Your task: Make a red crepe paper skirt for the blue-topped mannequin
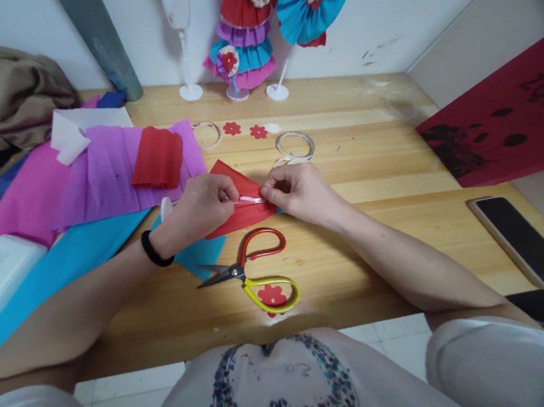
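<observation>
A red piece of crepe paper (242, 219) lies under both my hands, spread out wider at its left and narrowing to the right. Across it runs a narrow white strip (251, 200), perhaps tape. My left hand (201, 204), with a black band at the wrist, is closed and pinches the strip's left end. At the other end, the thumb and finger of my right hand (295, 191) are pressed together on the strip. Scissors (235, 271) with one red and one yellow handle lie open just below, blades pointing left, partly over a red paper flower (270, 294).
Purple crepe paper (99, 176) with a folded red piece (157, 157) lies left, above blue paper (78, 262). A tape roll (295, 144) and small red flowers (258, 132) sit beyond my hands. Paper-decorated stands (249, 57) line the wall; a phone (526, 241) lies right.
</observation>
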`<state>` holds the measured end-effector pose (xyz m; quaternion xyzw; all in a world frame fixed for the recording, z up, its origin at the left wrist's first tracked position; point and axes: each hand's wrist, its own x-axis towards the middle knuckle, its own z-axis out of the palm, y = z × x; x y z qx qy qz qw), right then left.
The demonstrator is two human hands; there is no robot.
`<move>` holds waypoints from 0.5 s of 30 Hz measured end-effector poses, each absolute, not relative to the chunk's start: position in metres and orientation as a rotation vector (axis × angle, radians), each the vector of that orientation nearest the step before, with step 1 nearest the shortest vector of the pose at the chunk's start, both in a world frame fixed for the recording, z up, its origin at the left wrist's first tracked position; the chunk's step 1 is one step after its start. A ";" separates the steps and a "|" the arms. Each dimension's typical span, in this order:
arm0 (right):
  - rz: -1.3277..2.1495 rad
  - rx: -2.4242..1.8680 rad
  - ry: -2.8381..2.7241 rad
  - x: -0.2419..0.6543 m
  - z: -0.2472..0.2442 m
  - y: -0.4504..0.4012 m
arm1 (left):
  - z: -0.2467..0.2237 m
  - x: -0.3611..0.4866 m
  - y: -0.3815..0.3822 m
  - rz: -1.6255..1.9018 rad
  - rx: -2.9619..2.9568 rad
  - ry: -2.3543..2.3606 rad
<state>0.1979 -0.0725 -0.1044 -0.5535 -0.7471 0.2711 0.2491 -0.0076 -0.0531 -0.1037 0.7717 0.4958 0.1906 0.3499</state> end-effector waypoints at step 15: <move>0.583 -1.187 -2.450 0.205 -0.089 -0.092 | -0.109 -0.010 -0.053 0.559 2.008 1.250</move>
